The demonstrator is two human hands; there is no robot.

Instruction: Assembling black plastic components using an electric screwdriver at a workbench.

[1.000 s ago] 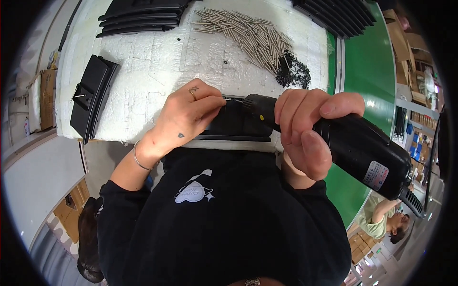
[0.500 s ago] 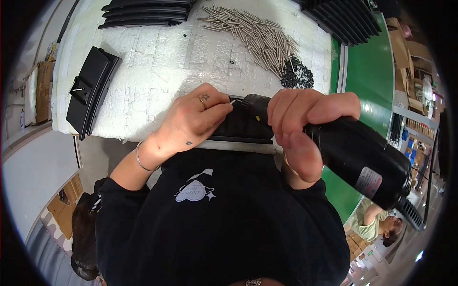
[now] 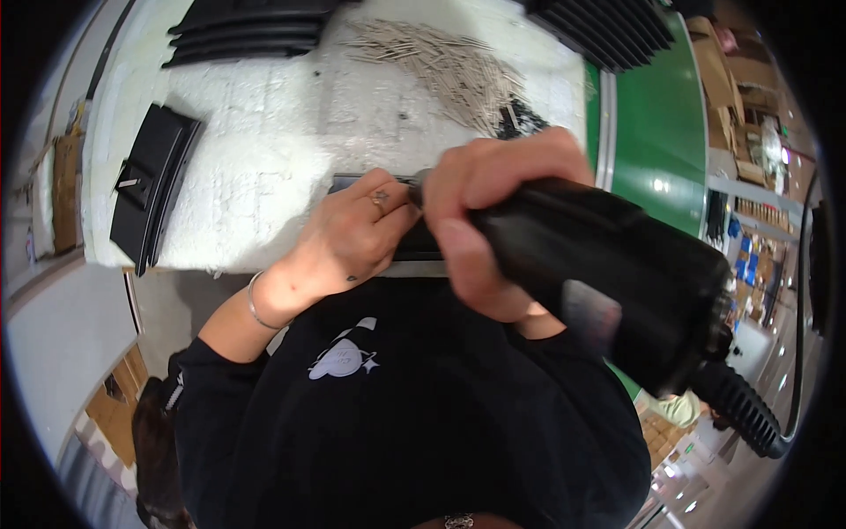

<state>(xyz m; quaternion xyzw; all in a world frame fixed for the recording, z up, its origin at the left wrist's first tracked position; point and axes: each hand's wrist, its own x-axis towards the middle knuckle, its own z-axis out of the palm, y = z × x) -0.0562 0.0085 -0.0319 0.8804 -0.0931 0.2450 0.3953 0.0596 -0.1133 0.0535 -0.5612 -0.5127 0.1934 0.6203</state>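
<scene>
My right hand (image 3: 502,207) is wrapped around a black corded electric screwdriver (image 3: 608,273), its nose pointing left. The nose reaches the pinched fingertips of my left hand (image 3: 352,231). Those fingers hold a thin metal pin, seen half a second ago but now hidden behind fingers and tool. Under both hands lies a black plastic part (image 3: 419,245) at the near edge of the table, mostly covered. Further off is a pile of similar silvery metal pins (image 3: 441,70), and beside it a heap of small black pieces (image 3: 527,116), partly behind my right hand.
A black plastic part with a pin on it (image 3: 154,187) rests at the left of the white padded table (image 3: 256,115). Stacked black parts stand at the far left (image 3: 251,31) and far right (image 3: 604,33). A green surface (image 3: 661,132) adjoins on the right. The screwdriver's cord (image 3: 745,410) trails right.
My right hand has brought the screwdriver leftward, so its nose now meets my left fingertips. My left hand keeps its pinch near the black part. The whole view has shifted slightly.
</scene>
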